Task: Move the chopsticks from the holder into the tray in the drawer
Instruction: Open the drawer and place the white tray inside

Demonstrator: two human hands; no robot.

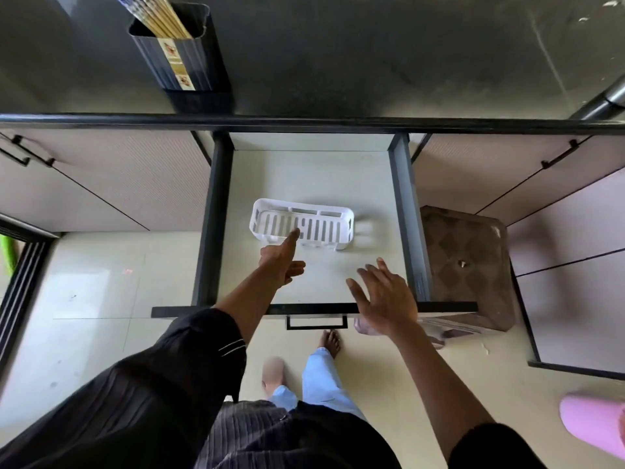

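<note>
Several chopsticks (159, 15) stand bundled in a dark ribbed holder (186, 59) on the dark countertop at the upper left. Below it the drawer (311, 177) is pulled out, and a white slotted tray (304, 226) lies empty on its pale floor. My left hand (282, 262) hovers over the drawer, its index finger stretched to the tray's near edge, holding nothing. My right hand (385, 299) floats above the drawer's front right corner, fingers spread and empty.
The drawer's black front (209, 312) with its handle (317, 323) juts toward me. A brown patterned stool (470, 265) stands right of the drawer. Closed cabinet fronts (101, 184) flank both sides. Feet stand on the tiled floor, and a pink slipper (592, 424) lies at the lower right.
</note>
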